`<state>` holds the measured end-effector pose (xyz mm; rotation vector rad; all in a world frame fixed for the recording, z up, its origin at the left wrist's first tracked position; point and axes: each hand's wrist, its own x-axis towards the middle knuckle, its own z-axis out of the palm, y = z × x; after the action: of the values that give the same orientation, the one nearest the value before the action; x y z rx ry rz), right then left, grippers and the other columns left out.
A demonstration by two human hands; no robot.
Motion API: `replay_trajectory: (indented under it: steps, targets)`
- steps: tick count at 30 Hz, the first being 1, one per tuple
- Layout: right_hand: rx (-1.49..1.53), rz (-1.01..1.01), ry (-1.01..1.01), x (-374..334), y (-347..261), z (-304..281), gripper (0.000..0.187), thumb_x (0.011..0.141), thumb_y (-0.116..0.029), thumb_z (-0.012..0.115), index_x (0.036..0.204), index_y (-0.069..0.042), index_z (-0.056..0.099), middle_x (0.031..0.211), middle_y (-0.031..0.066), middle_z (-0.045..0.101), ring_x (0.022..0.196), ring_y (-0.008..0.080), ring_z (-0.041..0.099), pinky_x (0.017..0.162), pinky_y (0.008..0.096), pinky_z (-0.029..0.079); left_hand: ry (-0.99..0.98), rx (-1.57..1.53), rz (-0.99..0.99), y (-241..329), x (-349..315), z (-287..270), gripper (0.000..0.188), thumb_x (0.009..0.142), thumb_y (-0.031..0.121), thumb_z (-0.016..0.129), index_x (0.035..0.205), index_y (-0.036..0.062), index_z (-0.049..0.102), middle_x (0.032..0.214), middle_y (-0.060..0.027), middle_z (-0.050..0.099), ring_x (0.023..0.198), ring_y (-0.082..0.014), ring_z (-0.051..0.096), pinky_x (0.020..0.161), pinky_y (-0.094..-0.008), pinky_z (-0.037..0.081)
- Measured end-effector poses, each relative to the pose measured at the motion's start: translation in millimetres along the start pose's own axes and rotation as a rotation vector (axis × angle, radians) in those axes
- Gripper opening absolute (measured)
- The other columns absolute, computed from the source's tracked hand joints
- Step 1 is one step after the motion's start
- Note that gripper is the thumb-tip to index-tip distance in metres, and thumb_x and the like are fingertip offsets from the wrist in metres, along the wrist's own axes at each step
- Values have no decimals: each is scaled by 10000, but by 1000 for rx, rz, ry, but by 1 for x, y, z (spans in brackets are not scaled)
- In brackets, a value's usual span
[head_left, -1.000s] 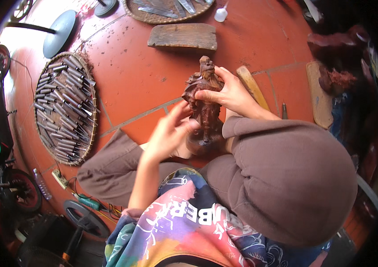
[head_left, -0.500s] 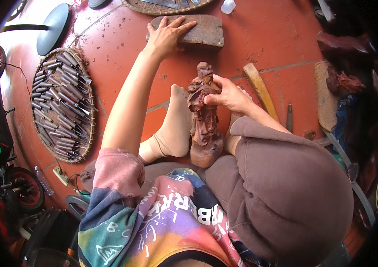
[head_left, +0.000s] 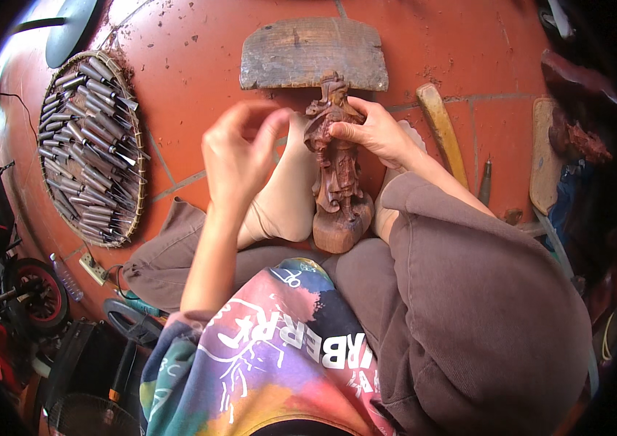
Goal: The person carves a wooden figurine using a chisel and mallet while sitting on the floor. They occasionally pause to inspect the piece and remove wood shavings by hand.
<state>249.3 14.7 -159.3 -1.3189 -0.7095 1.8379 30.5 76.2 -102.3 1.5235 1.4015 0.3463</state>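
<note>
A carved reddish-brown wooden figurine (head_left: 337, 163) stands between my bare feet, its thick base near my crossed legs. Wrapped round its upper part is my right hand (head_left: 381, 134), thumb across the front and fingers behind, where they are partly hidden. My left hand (head_left: 239, 149) is in the air to the left of the figurine, apart from it. Its fingers are slightly blurred and loosely bent, the thumb standing away from them, with nothing seen between. Just beyond the figurine's head lies a worn wooden block (head_left: 312, 54) on the floor.
On the left, a round woven tray (head_left: 137, 138) holds many wooden-handled carving tools (head_left: 94, 142). A curved yellowish wooden mallet or handle (head_left: 443, 134) and a slim dark tool (head_left: 485, 182) lie on the right. Wheels (head_left: 39, 294) and a power socket (head_left: 92, 269) are at lower left.
My left hand has come off the wooden block and drawn back toward me, beside the figurine. My right hand keeps its hold, and the figurine is turned slightly. The whole view has shifted a little.
</note>
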Motion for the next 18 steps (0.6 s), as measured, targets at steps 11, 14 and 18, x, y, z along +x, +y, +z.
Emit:
replay_trajectory:
  steps: [11, 14, 18]
  targets:
    - [-511, -12, 92, 13, 1, -14, 692, 806, -540, 761, 1186, 25, 638, 1102, 143, 699, 1018, 218, 653, 890, 346, 507, 39, 144, 220, -7, -14, 58, 558, 687, 281, 882, 1080, -33, 639, 970, -208, 709, 836, -284, 720, 747, -372, 559]
    - [-877, -188, 283, -15, -16, -27, 706, 822, -542, 735, 1259, -1, 615, 1174, 191, 681, 1091, 279, 651, 941, 368, 498, 61, 141, 220, -5, -14, 64, 535, 673, 293, 873, 992, -41, 601, 962, -223, 676, 886, -352, 680, 773, -426, 535]
    - [-883, -80, 187, -77, -47, -49, 504, 918, -276, 697, 1331, -18, 565, 1117, 100, 665, 1030, 142, 625, 914, 313, 499, 165, 166, 271, -13, -16, 71, 532, 669, 302, 860, 911, -39, 531, 948, -247, 627, 924, -424, 625, 791, -483, 506]
